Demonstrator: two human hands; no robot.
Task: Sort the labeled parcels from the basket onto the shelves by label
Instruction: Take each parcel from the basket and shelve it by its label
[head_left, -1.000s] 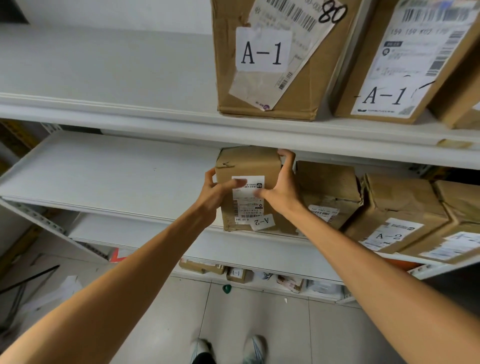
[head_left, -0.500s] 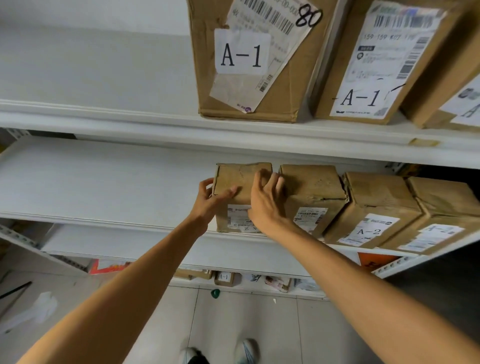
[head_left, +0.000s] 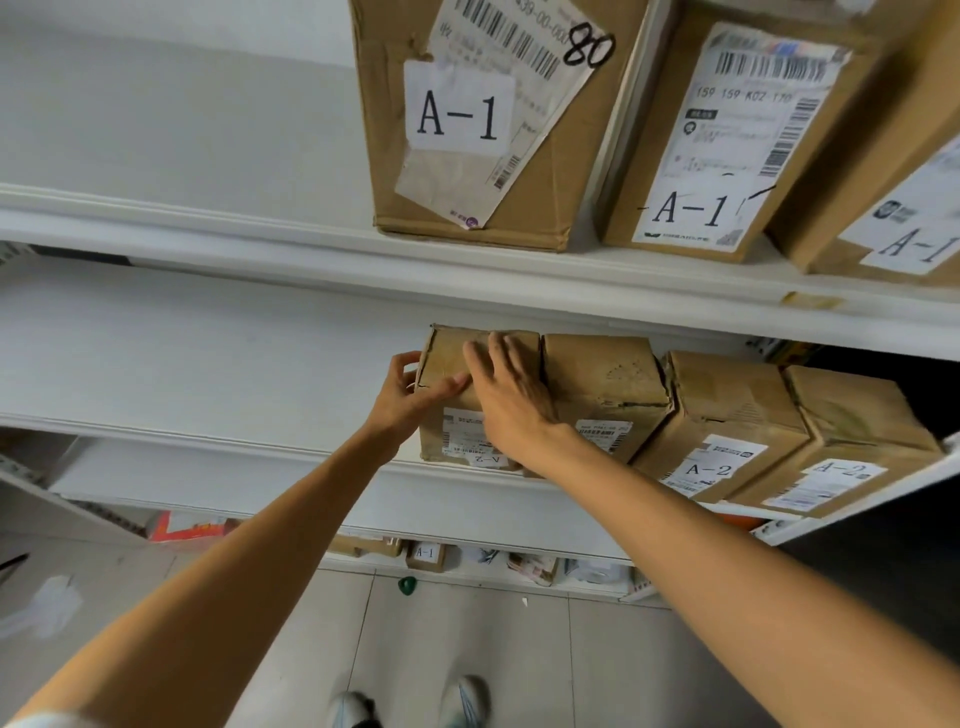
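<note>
A small brown parcel labelled A-2 (head_left: 457, 358) stands on the middle white shelf (head_left: 218, 441), pressed against the left end of a row of three more A-2 parcels (head_left: 602, 384). My left hand (head_left: 410, 395) cups its left side, thumb on the front face. My right hand (head_left: 511, 402) lies flat over its front and top, fingers spread, covering part of its label. On the upper shelf (head_left: 260, 234) stand large cardboard boxes labelled A-1 (head_left: 467, 156).
The middle shelf is bare white board to the left of the parcel. A lower shelf holds a small A-1 box (head_left: 425, 555) and loose packets. Tiled floor and my shoes (head_left: 410, 701) are below. An orange packet (head_left: 187, 530) lies at lower left.
The parcel has been slid back onto the shelf, flush beside the row. My right hand moved from its right edge to lie flat across its front.
</note>
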